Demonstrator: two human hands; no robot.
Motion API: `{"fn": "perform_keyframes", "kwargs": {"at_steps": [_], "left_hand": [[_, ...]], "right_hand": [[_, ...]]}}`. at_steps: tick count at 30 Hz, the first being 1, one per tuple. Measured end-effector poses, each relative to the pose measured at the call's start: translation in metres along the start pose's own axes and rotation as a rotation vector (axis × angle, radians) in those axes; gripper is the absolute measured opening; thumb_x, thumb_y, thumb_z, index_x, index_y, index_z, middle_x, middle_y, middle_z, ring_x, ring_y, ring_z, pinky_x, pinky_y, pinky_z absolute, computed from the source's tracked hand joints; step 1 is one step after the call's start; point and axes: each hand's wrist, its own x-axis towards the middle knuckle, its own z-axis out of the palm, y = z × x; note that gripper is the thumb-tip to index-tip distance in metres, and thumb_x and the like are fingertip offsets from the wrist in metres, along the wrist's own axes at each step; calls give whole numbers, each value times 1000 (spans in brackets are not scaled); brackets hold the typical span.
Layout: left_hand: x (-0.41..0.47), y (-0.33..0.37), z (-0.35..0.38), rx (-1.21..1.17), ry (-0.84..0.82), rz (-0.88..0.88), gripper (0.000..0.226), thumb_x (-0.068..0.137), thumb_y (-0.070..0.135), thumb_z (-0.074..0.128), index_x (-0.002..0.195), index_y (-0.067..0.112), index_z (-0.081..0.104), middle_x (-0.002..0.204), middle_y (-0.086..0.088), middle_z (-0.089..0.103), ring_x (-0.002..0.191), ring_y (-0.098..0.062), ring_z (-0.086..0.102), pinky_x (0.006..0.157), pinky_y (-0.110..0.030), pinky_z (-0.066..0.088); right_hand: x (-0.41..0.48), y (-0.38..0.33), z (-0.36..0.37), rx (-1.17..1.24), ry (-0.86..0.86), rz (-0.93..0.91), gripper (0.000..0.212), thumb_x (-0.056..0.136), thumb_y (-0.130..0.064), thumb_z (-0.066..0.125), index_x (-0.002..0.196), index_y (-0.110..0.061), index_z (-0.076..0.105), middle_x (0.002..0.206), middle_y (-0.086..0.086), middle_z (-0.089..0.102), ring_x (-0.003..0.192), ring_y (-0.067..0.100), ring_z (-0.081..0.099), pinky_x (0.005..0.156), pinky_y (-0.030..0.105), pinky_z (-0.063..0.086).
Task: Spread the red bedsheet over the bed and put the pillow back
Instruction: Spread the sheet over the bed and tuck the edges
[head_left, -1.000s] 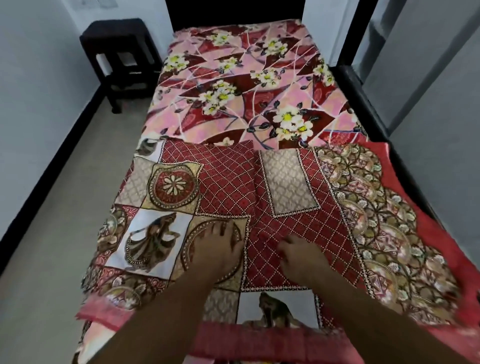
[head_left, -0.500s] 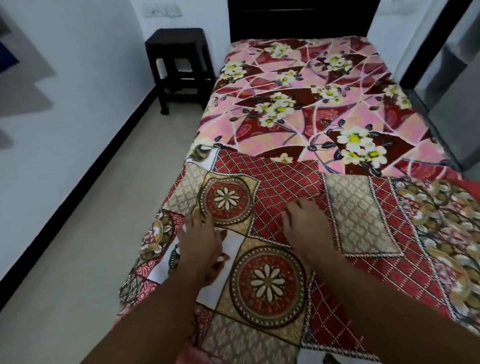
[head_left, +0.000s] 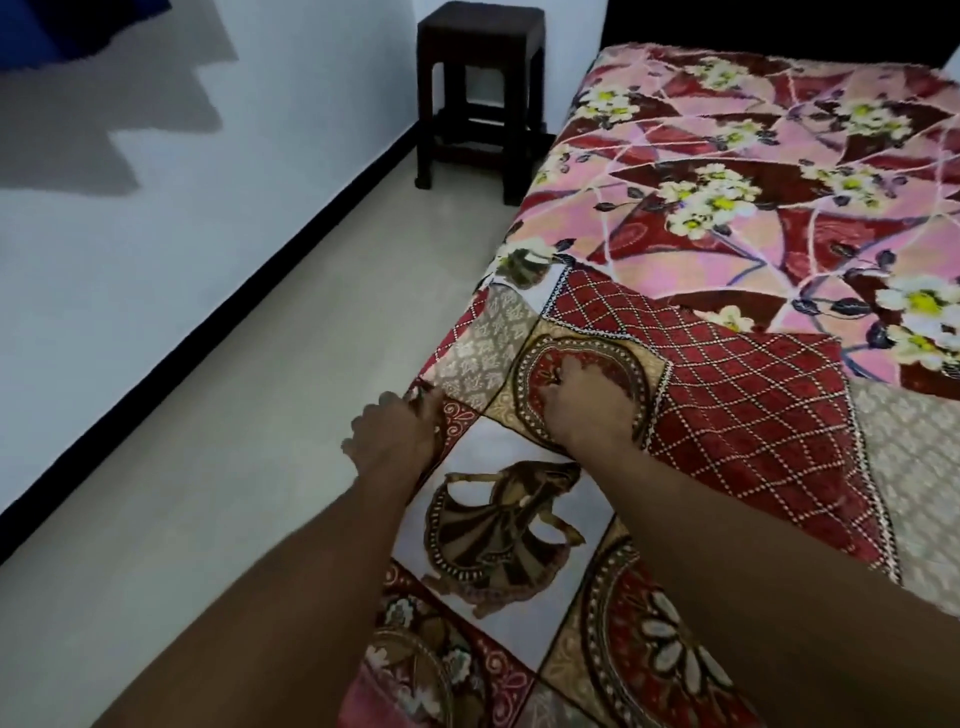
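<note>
open floor (head_left: 270, 467) beside bed, dark stool (head_left: 480, 88) at wall

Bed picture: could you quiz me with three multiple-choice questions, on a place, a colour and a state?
1. Where is the stool? A on the floor left of the bed; B on the bed; C under the bed.
2. The flowers on the pink sheet are: A blue; B black; C white with yellow centres.
3. The red bedsheet covers: A the whole bed; B only the near part; C none of it.
Answers: 1 A, its legs stand on the floor; 2 C, pale petals ring yellow middles; 3 B, pink sheet lies bare beyond it.
</note>
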Motion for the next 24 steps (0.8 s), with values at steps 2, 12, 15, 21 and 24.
{"fn": "perform_keyframes", "kwargs": {"at_steps": [2,12,15,21,24], "left_hand": [[-6,-8,-8,-21,164,122,60,98,63,37,106,7,59,99,-20,69,92,-39,65,74,-40,49],[-12,-67,-38,6,230,-374,43,95,38,52,125,8,46,123,-27,57,114,-45,53,90,-50,43],[-21,-75,-34,-77,14,-430,87,87,77,33,137,7,43,134,-28,52,121,-45,50,98,-53,41],[-73,-111,-42,-185,-128,-271,94,75,92,36,98,9,73,98,-24,67,88,-38,63,82,-42,53],[-70,-125,-65,-255,-116,-351,82,71,88,51,78,9,68,86,-21,68,77,-37,65,79,-48,57]], "right_hand": [[-1,-3,0,2,19,-7,45,102,-43,47,137,-15,43,133,14,53,116,37,58,87,43,47],[-19,-43,-9,-158,-189,-413,58,97,-48,47,148,-21,38,153,12,35,139,35,35,112,50,29],[-32,-14,-17,-53,16,-416,57,100,-50,41,148,-19,38,157,11,32,143,31,30,116,50,23],[-51,96,-33,-86,-148,-75,65,103,-54,29,155,-15,28,163,13,23,148,31,22,119,51,24],[-63,120,-39,-249,-244,-153,71,101,-57,33,159,-19,17,167,7,8,153,28,9,121,51,16]]}}
